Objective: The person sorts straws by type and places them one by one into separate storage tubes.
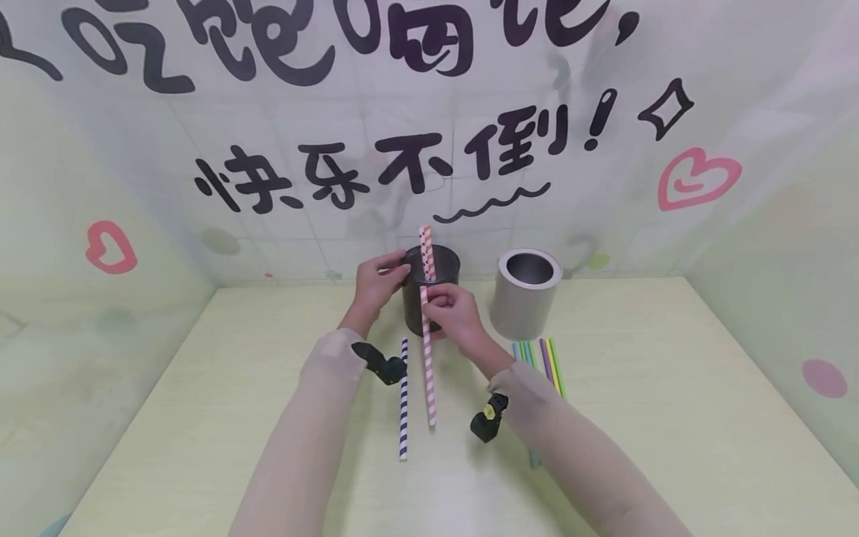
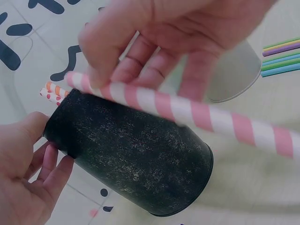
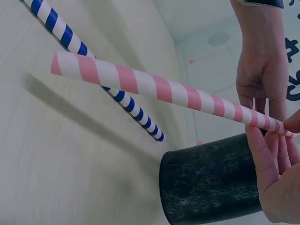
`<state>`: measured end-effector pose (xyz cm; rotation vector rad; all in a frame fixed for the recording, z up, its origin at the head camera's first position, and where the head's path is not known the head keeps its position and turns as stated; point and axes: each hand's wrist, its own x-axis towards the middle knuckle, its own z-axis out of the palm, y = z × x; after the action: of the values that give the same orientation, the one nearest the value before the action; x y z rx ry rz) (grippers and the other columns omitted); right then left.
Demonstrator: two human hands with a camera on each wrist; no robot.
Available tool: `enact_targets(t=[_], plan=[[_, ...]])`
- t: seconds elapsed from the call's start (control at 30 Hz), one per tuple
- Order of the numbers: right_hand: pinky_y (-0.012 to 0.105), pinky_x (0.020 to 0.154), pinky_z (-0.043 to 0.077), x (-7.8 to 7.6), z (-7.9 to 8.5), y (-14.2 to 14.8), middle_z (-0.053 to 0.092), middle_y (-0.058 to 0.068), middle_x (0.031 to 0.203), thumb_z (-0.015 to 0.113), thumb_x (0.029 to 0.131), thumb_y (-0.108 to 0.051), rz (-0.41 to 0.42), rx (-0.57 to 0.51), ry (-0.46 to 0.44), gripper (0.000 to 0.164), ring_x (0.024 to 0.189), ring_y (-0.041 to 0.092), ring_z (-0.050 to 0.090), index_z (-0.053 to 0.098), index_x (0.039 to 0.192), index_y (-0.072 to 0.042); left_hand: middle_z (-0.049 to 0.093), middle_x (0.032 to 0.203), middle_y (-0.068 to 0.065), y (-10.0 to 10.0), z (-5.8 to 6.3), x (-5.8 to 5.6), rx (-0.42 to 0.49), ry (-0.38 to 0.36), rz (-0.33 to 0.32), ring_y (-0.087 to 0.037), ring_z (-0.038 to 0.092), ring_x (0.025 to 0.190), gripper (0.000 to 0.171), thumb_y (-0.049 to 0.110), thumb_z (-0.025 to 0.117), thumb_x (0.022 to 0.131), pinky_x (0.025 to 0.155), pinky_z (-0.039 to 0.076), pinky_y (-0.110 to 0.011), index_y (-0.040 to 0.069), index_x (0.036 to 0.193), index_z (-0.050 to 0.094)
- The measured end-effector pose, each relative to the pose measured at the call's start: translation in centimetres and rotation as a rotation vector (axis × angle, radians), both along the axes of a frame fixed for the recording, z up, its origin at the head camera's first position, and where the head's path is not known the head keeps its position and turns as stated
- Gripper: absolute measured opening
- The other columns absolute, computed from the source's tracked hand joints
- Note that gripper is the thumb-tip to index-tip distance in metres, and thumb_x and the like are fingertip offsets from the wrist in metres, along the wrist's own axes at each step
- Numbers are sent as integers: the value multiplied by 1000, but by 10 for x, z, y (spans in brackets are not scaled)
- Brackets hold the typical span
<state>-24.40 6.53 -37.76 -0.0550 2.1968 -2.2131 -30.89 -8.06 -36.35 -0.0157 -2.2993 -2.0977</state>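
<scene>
A black cup stands upright near the back wall. My left hand grips its rim from the left, with the fingers against its side. Two patterned paper straws, one orange-striped and one dotted, stick up out of the cup. Between thumb and fingers, my right hand pinches a pink-and-white striped paper straw near its upper end. That straw slants in front of the cup, its top close to the rim and its lower end toward me. A blue-and-white striped straw lies on the table, left of the pink one.
To the right of the black cup stands a silver-grey cup with a thick rim. Several plain coloured straws lie in front of it, partly under my right forearm. A printed sheet hangs behind the table.
</scene>
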Motion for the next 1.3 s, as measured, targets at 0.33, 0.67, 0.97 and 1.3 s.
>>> enact_targets(t=[0.33, 0.67, 0.97, 1.3], plan=[[38, 52, 57, -12, 24, 15, 55, 7, 77, 60, 79, 4, 8, 74, 78, 26, 62, 13, 55, 58, 105, 2, 55, 113, -17, 0, 1, 0, -13, -1, 0, -23, 56, 100, 37, 6, 61, 86, 83, 52, -28, 4, 123, 58], [37, 53, 57, -34, 66, 29, 54, 9, 82, 58, 79, 3, -2, 122, 166, 30, 69, 17, 55, 57, 109, 2, 55, 115, -17, 0, 3, 0, -24, -26, 2, -24, 55, 102, 37, 6, 60, 87, 84, 52, -29, 4, 124, 57], [36, 57, 58, -55, 111, 25, 54, 8, 83, 57, 81, 1, -39, 91, 224, 29, 69, 15, 56, 56, 110, -1, 54, 115, -15, -2, 3, -2, -34, -45, -4, -23, 55, 101, 37, 7, 60, 87, 84, 52, -29, 6, 124, 57], [33, 54, 57, -80, 153, 19, 53, 5, 82, 59, 81, 1, -186, 88, 282, 29, 71, 14, 54, 58, 110, -6, 54, 115, -16, -1, -1, -5, -9, -30, -14, -23, 56, 102, 37, 6, 60, 87, 82, 52, -27, 5, 124, 57]])
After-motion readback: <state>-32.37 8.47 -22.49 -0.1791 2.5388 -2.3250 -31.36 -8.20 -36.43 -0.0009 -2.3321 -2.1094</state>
